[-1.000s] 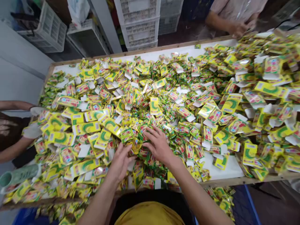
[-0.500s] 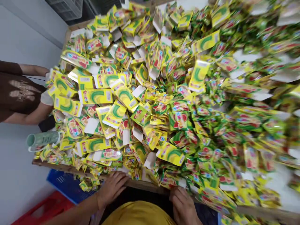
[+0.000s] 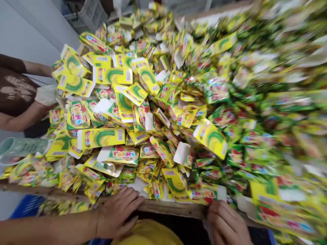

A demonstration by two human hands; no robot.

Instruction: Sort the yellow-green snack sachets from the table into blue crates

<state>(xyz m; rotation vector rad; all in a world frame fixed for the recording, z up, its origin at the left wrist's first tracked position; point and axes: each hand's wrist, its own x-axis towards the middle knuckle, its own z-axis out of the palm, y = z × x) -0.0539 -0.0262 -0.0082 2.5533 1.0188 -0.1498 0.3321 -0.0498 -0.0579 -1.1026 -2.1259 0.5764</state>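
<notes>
My left hand (image 3: 120,211) lies over the wooden front edge (image 3: 176,208) of the table, fingers stretched out and holding nothing. At the same edge, further right, my right hand (image 3: 227,219) has its fingers curled in. Whatever it may hold is hidden. Just beyond its fingertips lies a small carton (image 3: 204,195) with a white end flap. Yellow-green cartons, such as one with a barcode (image 3: 100,137), and small shiny sachets (image 3: 155,189) cover the table in a heap. Some cartons stand with their ends open.
At the left, another person's arm (image 3: 19,117) reaches to the heap, with a white-gloved hand (image 3: 46,94). A pale green cup (image 3: 25,149) lies on its side at the left corner. Below the edge is a blue crate (image 3: 28,206). Grey crates (image 3: 88,15) stand behind.
The view has shifted closer to the heap, with blur on the right. My left hand stays at the edge. My right hand appears further right, still with curled fingers.
</notes>
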